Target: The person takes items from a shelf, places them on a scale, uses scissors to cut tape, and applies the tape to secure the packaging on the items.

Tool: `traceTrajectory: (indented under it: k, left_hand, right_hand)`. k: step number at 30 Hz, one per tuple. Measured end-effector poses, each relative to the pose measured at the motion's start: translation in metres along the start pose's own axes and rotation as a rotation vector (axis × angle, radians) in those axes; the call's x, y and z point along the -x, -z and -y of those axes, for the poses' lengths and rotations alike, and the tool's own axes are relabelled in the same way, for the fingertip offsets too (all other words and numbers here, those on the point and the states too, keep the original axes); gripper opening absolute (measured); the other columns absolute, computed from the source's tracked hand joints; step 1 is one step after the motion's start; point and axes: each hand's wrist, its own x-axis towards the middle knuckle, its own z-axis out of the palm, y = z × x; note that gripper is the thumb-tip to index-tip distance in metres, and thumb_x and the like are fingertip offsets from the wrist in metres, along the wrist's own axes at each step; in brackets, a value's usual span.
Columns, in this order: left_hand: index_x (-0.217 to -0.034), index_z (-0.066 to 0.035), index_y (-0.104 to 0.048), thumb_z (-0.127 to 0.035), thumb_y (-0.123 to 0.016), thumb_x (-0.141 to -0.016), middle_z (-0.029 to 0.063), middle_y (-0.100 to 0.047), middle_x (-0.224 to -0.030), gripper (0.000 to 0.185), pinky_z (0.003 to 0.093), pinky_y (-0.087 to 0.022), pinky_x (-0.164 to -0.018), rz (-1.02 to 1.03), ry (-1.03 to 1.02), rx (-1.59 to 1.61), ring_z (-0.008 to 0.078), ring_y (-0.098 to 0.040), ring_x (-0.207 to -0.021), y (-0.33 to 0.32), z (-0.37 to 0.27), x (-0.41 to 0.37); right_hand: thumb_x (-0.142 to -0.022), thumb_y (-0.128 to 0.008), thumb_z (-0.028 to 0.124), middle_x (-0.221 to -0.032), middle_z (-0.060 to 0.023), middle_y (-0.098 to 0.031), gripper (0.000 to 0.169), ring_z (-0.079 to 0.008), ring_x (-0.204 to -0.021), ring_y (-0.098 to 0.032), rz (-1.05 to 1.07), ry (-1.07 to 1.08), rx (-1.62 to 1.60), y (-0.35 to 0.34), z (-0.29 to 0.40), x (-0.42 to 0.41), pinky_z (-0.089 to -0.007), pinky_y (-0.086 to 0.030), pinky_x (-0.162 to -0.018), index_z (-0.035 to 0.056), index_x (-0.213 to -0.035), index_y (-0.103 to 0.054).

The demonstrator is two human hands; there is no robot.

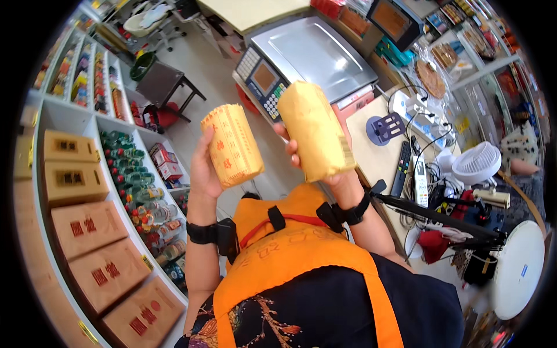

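Observation:
My left hand (205,167) grips a yellow paper-wrapped package (233,145) with red printing, its crimped end pointing up. In my right hand (343,174) is a larger yellow paper-wrapped package (315,130) with a barcode near its lower edge; the fingers wrap around its left side and the palm lies behind it. The two packages are held apart in front of an orange apron (300,243). Beyond the larger package stands a digital counter scale (317,52) with a steel pan and a keypad; part of the scale is hidden by that package.
Shelves on the left hold glass bottles (139,174) and cardboard boxes (89,228). On the right-hand counter (365,135) lie a power strip (420,117), a black remote control (400,169), cables and a small white fan (476,162). A dark stool (161,82) stands on the floor ahead.

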Motion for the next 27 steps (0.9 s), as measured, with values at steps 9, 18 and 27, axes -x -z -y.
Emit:
traceTrajectory:
  k: [9,18,27]
  left_hand:
    - [-0.143,-0.001,-0.043,-0.037,-0.054,-0.099,0.0215,-0.057,-0.133,0.058,0.0554,-0.048,-0.103,0.101,0.280,-0.018,0.0421,-0.057,-0.122,0.015,-0.094,-0.158]
    - [-0.140,-0.002,-0.044,-0.029,-0.056,-0.099,0.0134,-0.060,-0.129,0.050,0.0434,-0.052,-0.100,0.240,0.511,-0.161,0.0248,-0.062,-0.117,-0.018,-0.147,-0.292]
    - [-0.132,-0.001,-0.047,-0.026,-0.069,-0.092,0.0114,-0.062,-0.117,0.053,0.0362,-0.056,-0.090,0.313,0.591,-0.547,0.0202,-0.065,-0.106,-0.072,-0.109,-0.365]
  right_hand:
    - [-0.097,-0.051,0.054,-0.122,-0.0262,-0.056,0.064,-0.0382,-0.104,-0.062,-0.292,0.456,-0.113,0.032,0.055,-0.105,-0.0533,-0.054,-0.091,0.0023,-0.134,-0.051]
    - [-0.097,-0.054,0.051,-0.115,-0.0257,-0.060,0.058,-0.0376,-0.101,-0.064,-0.432,0.770,-0.162,0.042,0.094,-0.170,-0.0492,-0.058,-0.088,0.0045,-0.132,-0.053]
    - [-0.095,-0.060,0.048,-0.121,-0.0234,-0.057,0.059,-0.0366,-0.104,-0.062,-0.435,0.899,-0.195,0.049,0.143,-0.163,-0.0490,-0.056,-0.090,0.0046,-0.134,-0.051]
